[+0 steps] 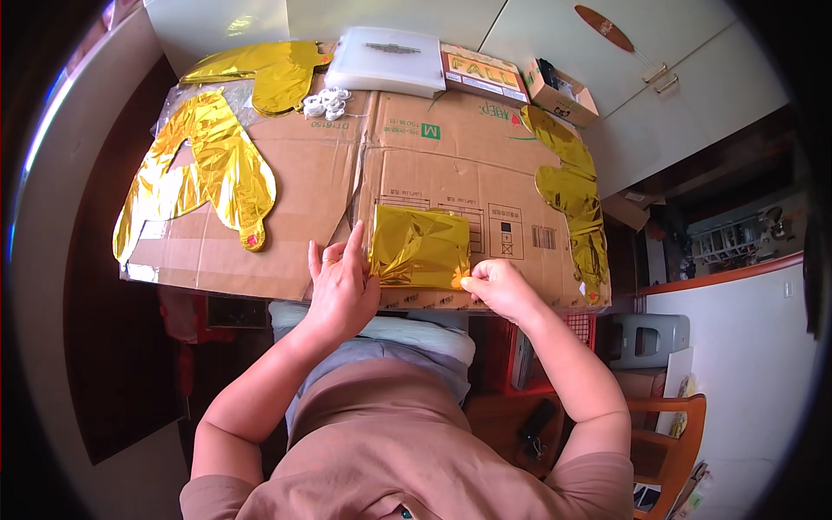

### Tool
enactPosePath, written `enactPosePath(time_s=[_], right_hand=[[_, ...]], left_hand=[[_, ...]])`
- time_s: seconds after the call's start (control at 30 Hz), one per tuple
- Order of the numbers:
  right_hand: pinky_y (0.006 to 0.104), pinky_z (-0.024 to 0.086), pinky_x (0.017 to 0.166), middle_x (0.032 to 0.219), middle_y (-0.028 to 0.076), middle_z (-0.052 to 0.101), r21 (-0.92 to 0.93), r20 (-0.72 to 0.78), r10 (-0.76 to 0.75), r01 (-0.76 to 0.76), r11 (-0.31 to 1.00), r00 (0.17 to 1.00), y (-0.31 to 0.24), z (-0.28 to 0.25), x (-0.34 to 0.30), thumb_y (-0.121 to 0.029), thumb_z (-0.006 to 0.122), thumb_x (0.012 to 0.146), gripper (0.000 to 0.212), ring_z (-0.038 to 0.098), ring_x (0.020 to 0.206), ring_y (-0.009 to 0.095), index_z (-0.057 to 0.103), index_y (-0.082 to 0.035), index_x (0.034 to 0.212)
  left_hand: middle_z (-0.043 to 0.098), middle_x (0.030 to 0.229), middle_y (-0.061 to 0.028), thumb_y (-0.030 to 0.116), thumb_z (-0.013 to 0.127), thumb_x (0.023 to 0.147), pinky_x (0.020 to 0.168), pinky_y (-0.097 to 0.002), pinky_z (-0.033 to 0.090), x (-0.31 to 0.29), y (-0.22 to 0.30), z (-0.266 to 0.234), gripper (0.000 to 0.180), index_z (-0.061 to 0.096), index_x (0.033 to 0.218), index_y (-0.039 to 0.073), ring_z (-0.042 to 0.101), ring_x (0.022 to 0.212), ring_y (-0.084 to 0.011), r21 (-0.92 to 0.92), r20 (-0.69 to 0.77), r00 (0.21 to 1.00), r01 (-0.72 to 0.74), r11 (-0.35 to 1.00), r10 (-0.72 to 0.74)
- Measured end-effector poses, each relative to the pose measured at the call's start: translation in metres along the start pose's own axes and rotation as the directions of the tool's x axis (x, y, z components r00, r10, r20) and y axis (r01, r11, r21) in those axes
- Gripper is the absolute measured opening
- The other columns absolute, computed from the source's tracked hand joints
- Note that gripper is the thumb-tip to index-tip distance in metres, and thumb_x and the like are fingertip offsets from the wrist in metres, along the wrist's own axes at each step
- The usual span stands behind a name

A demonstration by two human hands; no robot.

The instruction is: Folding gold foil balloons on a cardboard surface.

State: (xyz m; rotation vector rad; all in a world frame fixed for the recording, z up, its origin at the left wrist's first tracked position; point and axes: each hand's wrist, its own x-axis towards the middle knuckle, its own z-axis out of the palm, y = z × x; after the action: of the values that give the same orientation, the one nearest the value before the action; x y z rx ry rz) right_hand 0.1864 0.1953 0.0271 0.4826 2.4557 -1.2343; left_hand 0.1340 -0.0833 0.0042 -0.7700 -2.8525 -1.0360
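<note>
A folded gold foil balloon (420, 247) lies as a flat rectangle near the front edge of the cardboard. My left hand (342, 284) rests at its left side with the fingers spread and the thumb side against the foil's edge. At the lower right corner, my right hand (501, 289) pinches the foil between thumb and forefinger. Farther left lies a flat, curved gold foil balloon (204, 165) with a small red mark at its tip. Another wavy gold foil balloon (568, 195) lies along the right edge of the cardboard.
The flattened cardboard (303, 182) covers the work surface. Along its back are more gold foil (282, 82), white string coils (327, 103), a translucent white case (386, 62), a printed box (484, 74) and a small open carton (562, 94). A grey stool (650, 338) stands at right.
</note>
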Motion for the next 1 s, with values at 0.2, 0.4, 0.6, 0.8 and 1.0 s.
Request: enactPosePath(time_s=[0.2, 0.4, 0.6, 0.8, 1.0], right_hand=[[0.0347, 0.054, 0.065, 0.067, 0.012, 0.069, -0.053, -0.036, -0.049, 0.047, 0.997, 0.998, 0.006, 0.003, 0.003, -0.022, 0.070, 0.088, 0.026, 0.067, 0.063, 0.017, 0.071, 0.002, 0.079], [0.0370, 0.054, 0.065, 0.070, 0.015, 0.070, -0.150, -0.016, 0.002, -0.004, 0.989, 1.000, -0.011, -0.001, 0.001, -0.021, 0.071, 0.088, 0.024, 0.070, 0.066, 0.021, 0.073, 0.002, 0.082], [0.0368, 0.054, 0.065, 0.071, 0.016, 0.071, -0.185, -0.017, 0.006, -0.009, 0.983, 1.000, -0.007, -0.002, 0.006, -0.021, 0.071, 0.088, 0.024, 0.070, 0.066, 0.022, 0.074, 0.003, 0.084], [0.0342, 0.052, 0.060, 0.067, 0.012, 0.070, -0.122, 0.029, 0.061, -0.057, 0.991, 0.998, -0.009, -0.004, 0.008, -0.021, 0.071, 0.087, 0.025, 0.065, 0.059, 0.016, 0.073, 0.002, 0.078], [0.0282, 0.044, 0.054, 0.066, 0.005, 0.067, 0.017, 0.030, 0.052, -0.053, 0.998, 0.998, -0.006, -0.002, 0.005, -0.018, 0.070, 0.090, 0.022, 0.057, 0.058, 0.009, 0.071, 0.001, 0.078]], left_hand=[[0.060, 0.091, -0.0084, 0.007, 0.064, 0.084, 0.117, -0.0661, 0.016, 0.000, -0.002, 0.004, 0.081, 0.027, 0.156, 0.004, 0.054, 0.117, -0.0321, -0.009, -0.001, 1.000, 0.002, 1.000, -0.002], [0.056, 0.117, -0.0149, 0.011, 0.068, 0.080, 0.115, -0.0573, 0.030, 0.009, 0.022, -0.013, 0.075, 0.040, 0.150, 0.003, 0.052, 0.116, -0.0365, 0.183, -0.158, 0.959, -0.205, 0.961, 0.235], [0.048, 0.149, -0.0171, 0.021, 0.065, 0.089, 0.119, -0.0544, 0.029, 0.030, 0.050, 0.031, 0.062, 0.046, 0.145, 0.000, 0.038, 0.144, -0.0373, 0.051, 0.096, 0.833, -0.550, 0.833, 0.544], [0.032, 0.163, -0.0168, 0.042, 0.055, 0.098, 0.124, -0.0525, 0.015, 0.040, 0.036, 0.048, 0.071, 0.038, 0.153, 0.001, 0.022, 0.153, -0.0358, 0.216, 0.175, 0.919, -0.387, 0.896, 0.354], [0.031, 0.163, -0.0165, 0.047, 0.055, 0.096, 0.124, -0.0524, 0.014, 0.035, 0.033, 0.055, 0.074, 0.038, 0.153, 0.002, 0.022, 0.153, -0.0352, 0.236, 0.141, 0.934, -0.355, 0.905, 0.329]])
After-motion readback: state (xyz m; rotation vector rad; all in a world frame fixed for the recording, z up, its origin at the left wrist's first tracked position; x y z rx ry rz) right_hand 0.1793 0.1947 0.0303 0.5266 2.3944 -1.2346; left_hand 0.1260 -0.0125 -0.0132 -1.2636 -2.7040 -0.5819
